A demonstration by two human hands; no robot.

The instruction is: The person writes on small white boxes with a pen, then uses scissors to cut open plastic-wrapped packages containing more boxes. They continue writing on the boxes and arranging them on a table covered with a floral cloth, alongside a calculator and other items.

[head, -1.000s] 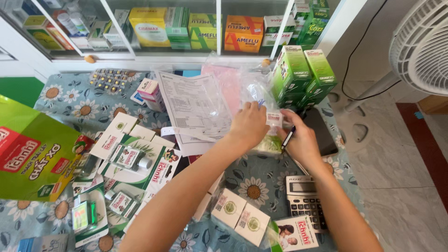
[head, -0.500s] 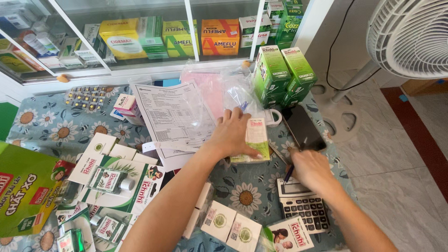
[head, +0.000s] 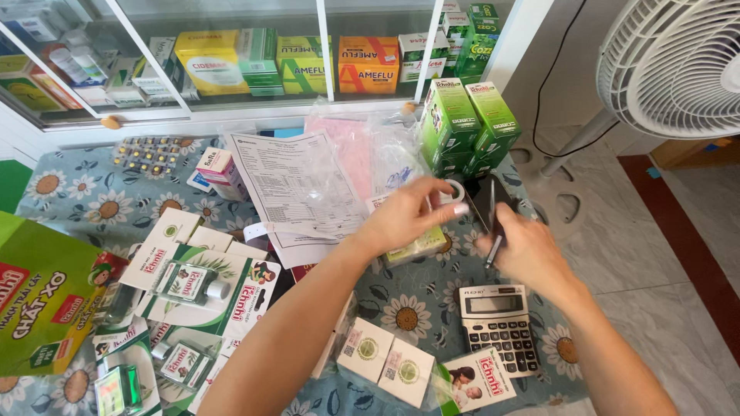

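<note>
Pale green small box [head: 420, 245] is lying on the bench [head: 108, 208] near the middle of the view, partly covered by the left hand [head: 408, 216], whose fingers [head: 443, 202] are stretched out flat and close together over it, pointing toward 3 o'clock. Whether the box is actually gripped cannot be told. A white tape roll [head: 453, 190] is seen just beyond those fingertips. At 3 o'clock from the box, the right hand [head: 524, 250] is curled around a dark pen [head: 493, 231], the fingers pinching its shaft, which is held nearly upright. A grey calculator [head: 497, 327] is lying at 6 o'clock from that hand. Two tall green cartons [head: 466, 123] are standing at 12 o'clock from the box, and a printed sheet in clear plastic [head: 297, 189] is spread at 10 o'clock. Flat white and green cartons [head: 193, 285] are scattered at 8 o'clock on the flowered cloth.
</note>
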